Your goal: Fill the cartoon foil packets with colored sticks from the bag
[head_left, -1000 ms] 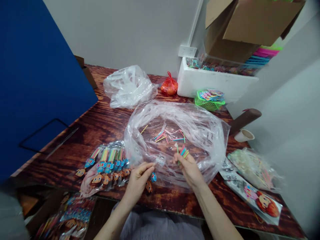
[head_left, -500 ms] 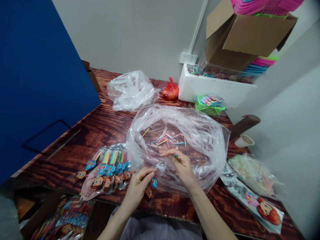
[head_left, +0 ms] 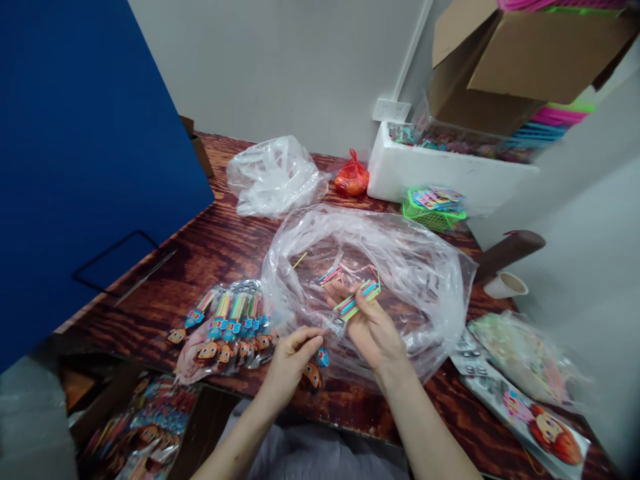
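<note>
My right hand [head_left: 375, 333] is turned palm up, its fingers closed round a bundle of thin coloured sticks [head_left: 357, 301]. My left hand [head_left: 295, 360] pinches the edge of a clear plastic packet, whose lower end shows a brown cartoon face [head_left: 313, 375] below the hand. The packet's top meets the near end of the bundle; whether any sticks are inside it I cannot tell. Beneath both hands spreads a large clear plastic bag [head_left: 443, 320], with loose coloured sticks [head_left: 331, 273] in its middle. Several filled packets [head_left: 233, 327] lie overlapping to the left of my left hand.
Crumpled clear plastic [head_left: 280, 180], a red bag of round fruit [head_left: 353, 179] and a green basket [head_left: 433, 217] stand behind. On the right are a brown flask [head_left: 515, 252], a paper cup [head_left: 506, 285] and a printed bag [head_left: 543, 427]. A box of packets [head_left: 145, 427] sits below the table's left edge.
My right hand has turned palm up, showing the bundle of sticks, and has come nearer the packet in my left hand. The whole view has shifted slightly.
</note>
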The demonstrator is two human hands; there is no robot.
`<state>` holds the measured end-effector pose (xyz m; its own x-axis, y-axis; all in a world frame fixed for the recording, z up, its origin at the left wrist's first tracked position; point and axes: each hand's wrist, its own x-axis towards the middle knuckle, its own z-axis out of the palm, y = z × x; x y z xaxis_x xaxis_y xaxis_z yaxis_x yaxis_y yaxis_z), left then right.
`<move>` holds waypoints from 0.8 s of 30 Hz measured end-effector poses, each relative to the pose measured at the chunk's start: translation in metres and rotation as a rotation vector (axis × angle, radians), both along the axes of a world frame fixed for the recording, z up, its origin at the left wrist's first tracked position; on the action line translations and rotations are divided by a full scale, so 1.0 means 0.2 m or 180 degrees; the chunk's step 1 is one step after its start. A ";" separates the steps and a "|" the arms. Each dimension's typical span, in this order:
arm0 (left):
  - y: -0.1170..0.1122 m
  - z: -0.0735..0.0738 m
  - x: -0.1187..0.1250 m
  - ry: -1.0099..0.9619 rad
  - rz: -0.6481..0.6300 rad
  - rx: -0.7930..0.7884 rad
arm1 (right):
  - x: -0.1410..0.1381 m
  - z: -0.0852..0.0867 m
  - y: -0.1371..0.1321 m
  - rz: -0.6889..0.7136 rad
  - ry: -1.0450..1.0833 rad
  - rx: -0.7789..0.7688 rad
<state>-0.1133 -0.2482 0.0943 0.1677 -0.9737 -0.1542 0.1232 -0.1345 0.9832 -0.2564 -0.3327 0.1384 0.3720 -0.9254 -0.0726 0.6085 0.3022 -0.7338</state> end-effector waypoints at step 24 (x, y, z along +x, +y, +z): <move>0.02 -0.03 0.06 0.0343 0.0253 -0.0265 | 0.06 0.12 0.23 -0.0293 0.2525 -0.1504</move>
